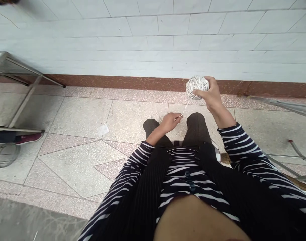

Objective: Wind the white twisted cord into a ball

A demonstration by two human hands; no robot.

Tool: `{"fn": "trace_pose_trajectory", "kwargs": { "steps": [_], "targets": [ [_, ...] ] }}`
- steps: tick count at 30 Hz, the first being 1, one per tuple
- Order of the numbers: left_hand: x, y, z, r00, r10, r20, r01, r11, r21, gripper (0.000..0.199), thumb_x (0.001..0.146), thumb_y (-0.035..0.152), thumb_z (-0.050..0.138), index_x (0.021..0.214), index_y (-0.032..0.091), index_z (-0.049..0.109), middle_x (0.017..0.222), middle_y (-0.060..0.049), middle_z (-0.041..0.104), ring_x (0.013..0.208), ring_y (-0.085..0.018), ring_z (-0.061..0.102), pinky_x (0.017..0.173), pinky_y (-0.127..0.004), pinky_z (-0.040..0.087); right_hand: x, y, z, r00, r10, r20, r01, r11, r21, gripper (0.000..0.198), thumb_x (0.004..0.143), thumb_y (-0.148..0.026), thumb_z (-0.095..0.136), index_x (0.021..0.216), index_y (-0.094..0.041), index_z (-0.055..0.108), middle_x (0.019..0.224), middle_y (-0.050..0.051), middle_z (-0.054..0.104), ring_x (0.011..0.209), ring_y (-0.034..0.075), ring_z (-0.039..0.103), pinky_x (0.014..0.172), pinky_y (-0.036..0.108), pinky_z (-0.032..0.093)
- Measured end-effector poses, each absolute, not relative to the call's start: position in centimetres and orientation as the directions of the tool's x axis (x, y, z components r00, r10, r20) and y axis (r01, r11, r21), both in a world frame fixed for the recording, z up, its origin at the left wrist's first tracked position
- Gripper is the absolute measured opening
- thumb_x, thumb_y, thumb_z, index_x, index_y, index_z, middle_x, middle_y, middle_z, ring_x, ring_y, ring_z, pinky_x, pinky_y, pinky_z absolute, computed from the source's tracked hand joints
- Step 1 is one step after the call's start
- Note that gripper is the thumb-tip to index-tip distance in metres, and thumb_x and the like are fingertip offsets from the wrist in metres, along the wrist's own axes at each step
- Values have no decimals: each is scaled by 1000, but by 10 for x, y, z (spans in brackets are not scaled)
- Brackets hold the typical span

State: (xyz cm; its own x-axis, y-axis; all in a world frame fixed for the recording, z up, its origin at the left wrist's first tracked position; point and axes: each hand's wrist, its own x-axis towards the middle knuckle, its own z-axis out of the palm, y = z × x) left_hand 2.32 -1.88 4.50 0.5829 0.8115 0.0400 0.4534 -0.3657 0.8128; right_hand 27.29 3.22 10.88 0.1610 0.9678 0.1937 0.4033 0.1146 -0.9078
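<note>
My right hand (211, 95) holds a ball of white yarn (196, 86) raised above my right knee. A thin strand (185, 107) runs from the ball down and left to my left hand (171, 121), whose fingers pinch it over my lap. I am seated, with dark trousers and striped sleeves in view. More loose strand lies near my left knee (156, 117).
A metal table frame (22, 77) stands at the left, with another person's dark red shoe (29, 137) under it. A scrap of white paper (103, 129) lies on the tiled floor. Metal legs (288, 107) stand at the right, and a white tiled wall is ahead.
</note>
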Motion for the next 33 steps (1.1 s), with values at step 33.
{"fn": "trace_pose_trajectory", "kwargs": {
  "steps": [33],
  "targets": [
    [21, -23, 47, 577, 813, 80, 552, -460, 695, 23, 105, 24, 57, 97, 20, 78, 97, -6, 81, 97, -22, 74, 133, -54, 32, 263, 10, 77, 129, 971, 201, 546, 100, -832, 79, 57, -24, 85, 128, -27, 50, 143, 16, 46, 145, 43, 41, 131, 67, 36]
  ]
}}
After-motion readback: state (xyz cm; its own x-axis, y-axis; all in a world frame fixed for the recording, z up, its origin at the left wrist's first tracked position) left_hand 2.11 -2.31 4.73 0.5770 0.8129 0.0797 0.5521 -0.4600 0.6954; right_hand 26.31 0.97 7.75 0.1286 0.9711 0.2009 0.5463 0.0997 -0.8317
